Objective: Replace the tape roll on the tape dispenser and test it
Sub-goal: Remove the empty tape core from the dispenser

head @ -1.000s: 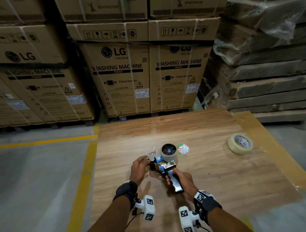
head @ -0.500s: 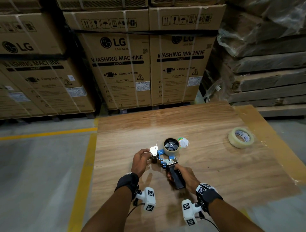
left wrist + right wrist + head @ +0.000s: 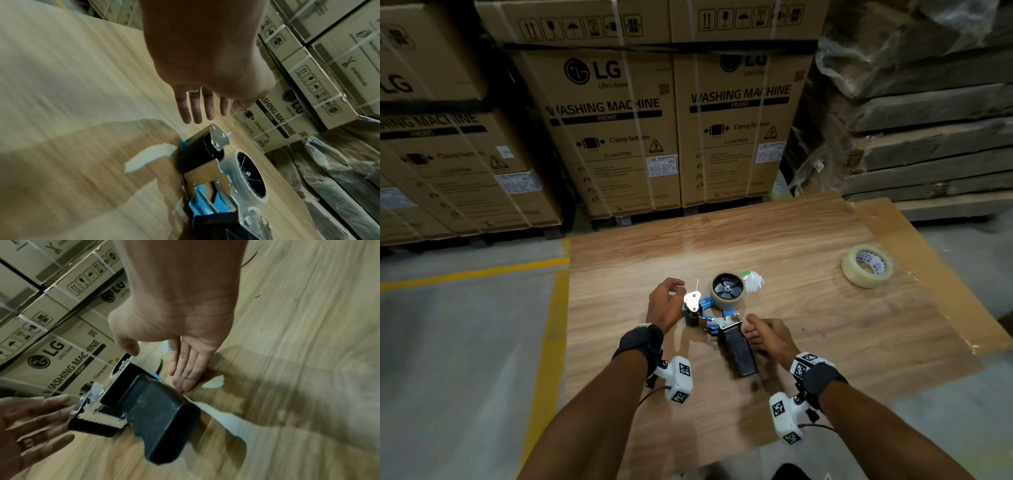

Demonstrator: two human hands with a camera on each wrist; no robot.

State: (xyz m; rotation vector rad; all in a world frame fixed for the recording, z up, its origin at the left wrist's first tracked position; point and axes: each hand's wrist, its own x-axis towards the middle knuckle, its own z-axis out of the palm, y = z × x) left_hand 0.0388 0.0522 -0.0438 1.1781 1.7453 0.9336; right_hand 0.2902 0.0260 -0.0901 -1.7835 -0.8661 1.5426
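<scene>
The tape dispenser (image 3: 717, 320) lies on its side on the wooden table (image 3: 808, 342), black handle (image 3: 738, 351) toward me. A clear tape roll (image 3: 727, 293) sits on its hub. My left hand (image 3: 667, 299) hovers just left of the cutter end with straight fingers, holding nothing; the left wrist view shows the left hand (image 3: 197, 110) above the dispenser (image 3: 216, 170). My right hand (image 3: 762, 334) is open right beside the handle; in the right wrist view the right hand (image 3: 185, 369) has flat fingers next to the handle (image 3: 160, 410), not wrapped round it.
Another tape roll (image 3: 868, 265) lies at the table's far right. A crumpled white and green scrap (image 3: 751, 281) sits behind the dispenser. Stacked cardboard boxes (image 3: 613, 120) stand beyond the table. The floor with a yellow line (image 3: 548, 342) is to the left.
Both hands have let go of the dispenser: the right hand left the handle and the left hand came off the cutter end. The dispenser now lies on the table on its own.
</scene>
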